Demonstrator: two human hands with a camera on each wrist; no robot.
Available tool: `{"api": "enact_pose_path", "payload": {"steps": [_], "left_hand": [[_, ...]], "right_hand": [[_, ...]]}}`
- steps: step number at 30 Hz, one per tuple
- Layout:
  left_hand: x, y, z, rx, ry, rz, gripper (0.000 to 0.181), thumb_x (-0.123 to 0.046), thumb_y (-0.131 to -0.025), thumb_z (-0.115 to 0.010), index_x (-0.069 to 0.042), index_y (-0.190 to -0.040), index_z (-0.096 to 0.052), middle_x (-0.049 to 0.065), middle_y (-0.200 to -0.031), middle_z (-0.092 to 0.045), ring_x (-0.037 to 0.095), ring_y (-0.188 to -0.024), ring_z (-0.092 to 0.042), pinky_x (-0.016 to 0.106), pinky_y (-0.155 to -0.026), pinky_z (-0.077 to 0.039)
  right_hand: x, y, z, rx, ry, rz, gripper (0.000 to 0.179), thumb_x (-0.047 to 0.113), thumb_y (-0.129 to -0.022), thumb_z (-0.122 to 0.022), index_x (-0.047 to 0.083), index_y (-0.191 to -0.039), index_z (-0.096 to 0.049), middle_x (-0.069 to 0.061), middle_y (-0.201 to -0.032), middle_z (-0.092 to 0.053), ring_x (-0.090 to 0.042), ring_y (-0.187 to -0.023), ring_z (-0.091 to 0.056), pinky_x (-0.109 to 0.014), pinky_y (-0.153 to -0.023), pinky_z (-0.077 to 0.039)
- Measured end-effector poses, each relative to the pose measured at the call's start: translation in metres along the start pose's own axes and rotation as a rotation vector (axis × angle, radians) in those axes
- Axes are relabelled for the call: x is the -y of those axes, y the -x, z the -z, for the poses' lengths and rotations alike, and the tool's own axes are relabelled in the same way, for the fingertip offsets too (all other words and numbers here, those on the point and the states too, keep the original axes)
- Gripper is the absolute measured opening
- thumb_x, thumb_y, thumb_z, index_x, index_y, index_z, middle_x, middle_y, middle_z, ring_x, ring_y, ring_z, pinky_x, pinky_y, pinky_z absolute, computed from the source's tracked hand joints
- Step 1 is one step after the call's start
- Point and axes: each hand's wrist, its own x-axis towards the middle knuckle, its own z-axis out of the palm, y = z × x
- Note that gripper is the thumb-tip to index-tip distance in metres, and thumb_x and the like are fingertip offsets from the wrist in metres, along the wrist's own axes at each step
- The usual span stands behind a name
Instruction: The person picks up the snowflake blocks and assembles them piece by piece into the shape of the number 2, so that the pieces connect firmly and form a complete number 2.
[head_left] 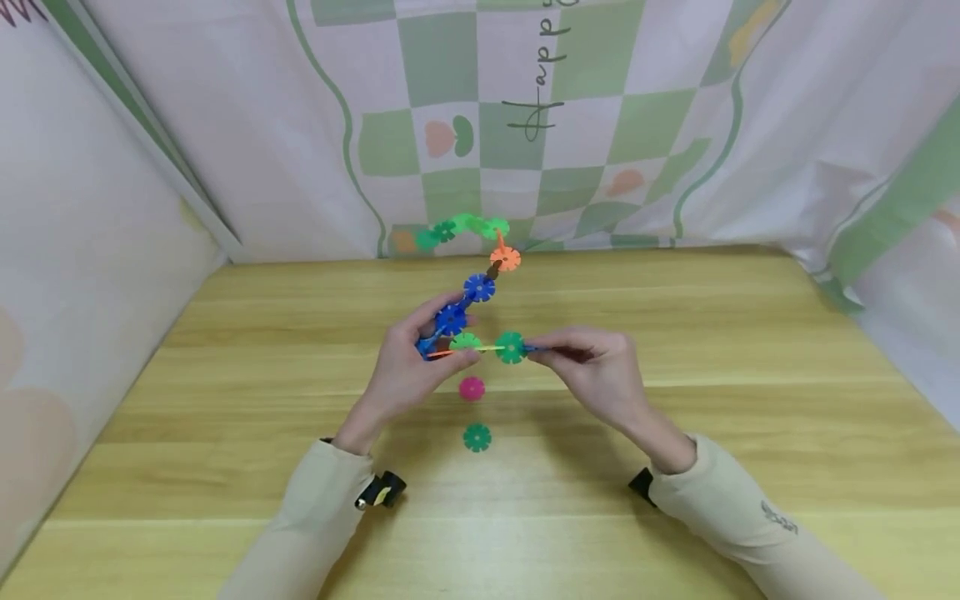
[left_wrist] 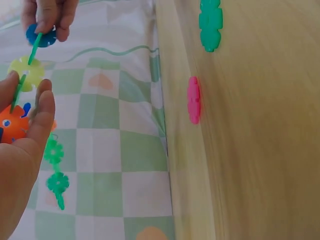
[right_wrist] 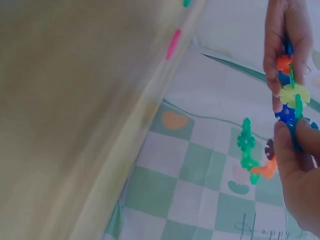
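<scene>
A chain of slotted plastic snowflake discs hangs in the air above the table, bending from blue through brown and orange to green at its far end. My left hand grips its near part, thumb and fingers around blue, orange and light green discs. From there the chain runs right through a yellow disc to a green disc. At that end my right hand pinches a blue disc, which meets the green one. How deep their slots engage, I cannot tell.
Two loose discs lie on the wooden table below the hands: a pink disc and, nearer the front, a green disc. A checkered curtain hangs behind the table's back edge, with pale cloth on both sides.
</scene>
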Motion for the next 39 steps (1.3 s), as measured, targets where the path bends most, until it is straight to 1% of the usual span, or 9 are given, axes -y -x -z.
{"api": "enact_pose_path", "payload": {"steps": [4,7,12,18,23,27,32,36,39], "left_hand": [[0.001,0.000,0.000,-0.015,-0.004,-0.006,0.063,0.000,-0.083,-0.073,-0.010,-0.140,-0.048,0.013,-0.119,-0.066,0.025,-0.102,-0.064,0.027,-0.079,-0.054],[0.002,0.001,0.001,0.006,0.018,-0.017,0.065,0.002,-0.083,-0.072,-0.011,-0.141,-0.046,0.013,-0.122,-0.064,0.027,-0.101,-0.064,0.029,-0.080,-0.054],[0.003,0.002,0.004,0.086,0.075,-0.071,0.067,0.010,-0.085,-0.065,-0.004,-0.144,-0.038,0.019,-0.133,-0.055,0.036,-0.114,-0.057,0.035,-0.088,-0.053],[0.004,0.003,0.007,0.123,0.137,-0.058,0.071,0.011,-0.084,-0.066,-0.007,-0.146,-0.035,0.017,-0.136,-0.053,0.027,-0.109,-0.061,0.035,-0.084,-0.054],[0.003,0.002,0.008,0.115,0.156,-0.032,0.074,0.007,-0.083,-0.070,-0.012,-0.146,-0.037,0.014,-0.135,-0.055,0.022,-0.105,-0.064,0.031,-0.083,-0.054],[0.002,0.001,0.009,0.093,0.176,-0.021,0.074,0.010,-0.082,-0.069,-0.012,-0.146,-0.037,0.014,-0.135,-0.055,0.021,-0.101,-0.065,0.030,-0.081,-0.055],[0.002,0.002,0.011,0.068,0.197,-0.027,0.074,0.014,-0.082,-0.066,-0.009,-0.146,-0.036,0.016,-0.136,-0.054,0.026,-0.110,-0.062,0.033,-0.083,-0.054],[0.003,0.002,0.014,0.056,0.203,-0.045,0.073,0.015,-0.082,-0.065,-0.007,-0.145,-0.036,0.018,-0.137,-0.052,0.032,-0.119,-0.055,0.035,-0.085,-0.054],[0.004,0.001,0.015,0.034,0.202,-0.060,0.073,0.015,-0.082,-0.065,-0.007,-0.145,-0.037,0.019,-0.137,-0.052,0.030,-0.122,-0.053,0.034,-0.085,-0.053]], "right_hand": [[0.002,-0.001,0.002,0.051,-0.062,-0.129,0.018,-0.012,-0.079,-0.071,-0.004,-0.095,-0.073,-0.016,-0.089,-0.072,-0.014,-0.077,-0.070,-0.024,-0.066,-0.056],[0.001,-0.001,0.003,0.080,-0.073,-0.182,0.019,-0.008,-0.082,-0.070,-0.003,-0.101,-0.072,-0.015,-0.093,-0.072,-0.014,-0.079,-0.070,-0.025,-0.069,-0.056],[-0.001,-0.001,0.002,0.067,-0.054,-0.213,0.019,-0.010,-0.082,-0.069,-0.004,-0.100,-0.072,-0.015,-0.091,-0.072,-0.009,-0.077,-0.069,-0.024,-0.068,-0.056],[-0.003,0.000,-0.001,0.035,-0.048,-0.215,0.019,-0.010,-0.081,-0.070,-0.004,-0.098,-0.072,-0.017,-0.090,-0.072,-0.007,-0.076,-0.069,-0.023,-0.067,-0.056],[-0.004,0.001,-0.004,0.027,-0.050,-0.194,0.019,-0.011,-0.081,-0.070,-0.005,-0.098,-0.072,-0.017,-0.090,-0.072,-0.007,-0.077,-0.069,-0.023,-0.066,-0.056],[-0.004,0.000,-0.005,0.031,-0.095,-0.215,0.020,-0.011,-0.081,-0.069,-0.006,-0.100,-0.070,-0.019,-0.093,-0.071,-0.010,-0.080,-0.069,-0.025,-0.068,-0.056],[-0.004,-0.001,-0.006,0.047,-0.148,-0.258,0.024,-0.012,-0.081,-0.069,-0.007,-0.104,-0.068,-0.021,-0.101,-0.068,-0.012,-0.087,-0.070,-0.027,-0.071,-0.057],[-0.005,-0.003,-0.006,0.068,-0.192,-0.277,0.038,-0.014,-0.079,-0.069,-0.009,-0.116,-0.061,-0.022,-0.113,-0.063,-0.013,-0.094,-0.068,-0.030,-0.076,-0.056],[-0.008,-0.006,-0.001,0.066,-0.163,-0.262,0.045,-0.009,-0.084,-0.067,-0.008,-0.127,-0.053,-0.020,-0.122,-0.058,-0.012,-0.101,-0.064,-0.028,-0.082,-0.054]]}}
